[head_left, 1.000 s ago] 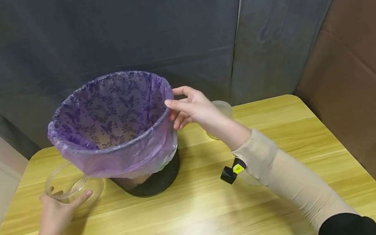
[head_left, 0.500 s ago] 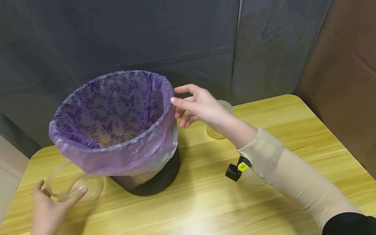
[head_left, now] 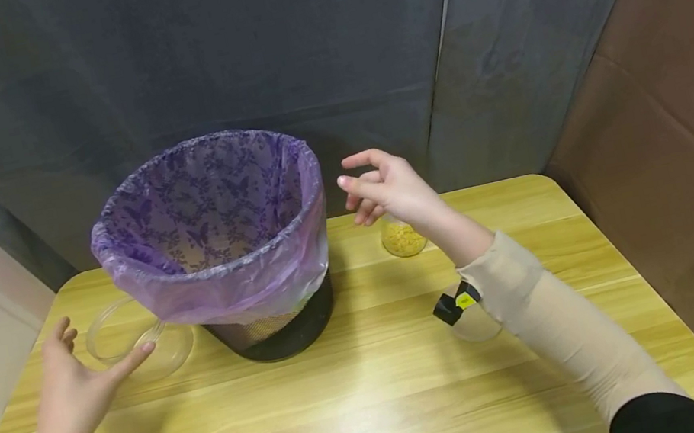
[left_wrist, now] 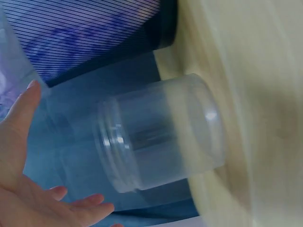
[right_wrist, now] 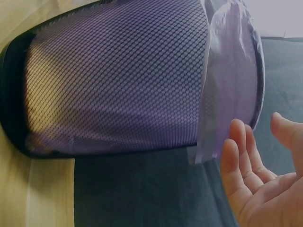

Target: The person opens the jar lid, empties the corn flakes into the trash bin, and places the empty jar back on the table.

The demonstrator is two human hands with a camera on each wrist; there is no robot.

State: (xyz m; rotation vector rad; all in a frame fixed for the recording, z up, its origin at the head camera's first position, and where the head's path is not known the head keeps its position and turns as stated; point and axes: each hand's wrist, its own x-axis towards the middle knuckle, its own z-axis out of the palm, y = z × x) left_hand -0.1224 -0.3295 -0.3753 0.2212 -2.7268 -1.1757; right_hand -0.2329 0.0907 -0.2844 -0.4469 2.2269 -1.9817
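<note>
A black mesh waste bin (head_left: 290, 331) stands on the table, lined with a purple patterned bin bag (head_left: 228, 291) folded over its rim. My left hand (head_left: 74, 392) is spread beside a clear plastic jar (left_wrist: 156, 135) and holds nothing. In the left wrist view the jar stands upright and lidless, a little apart from the fingers. My right hand (head_left: 395, 192) hovers just right of the bag-covered rim, fingers loosely bent, holding nothing. Past its wrist stands a clear container with small yellow pieces (head_left: 403, 239), its upper part hidden by the hand.
A clear round disc, perhaps a lid (head_left: 475, 324), lies under the right forearm, partly covered by the wrist camera. The wooden table (head_left: 354, 416) meets a dark grey curtain (head_left: 185, 51) at the back. A brown cloth (head_left: 684, 111) hangs on the right.
My left hand has drawn back to the left and down from the jar, fingers spreading. My right hand has come off the bin's rim and shifted right. The bin now stays still.
</note>
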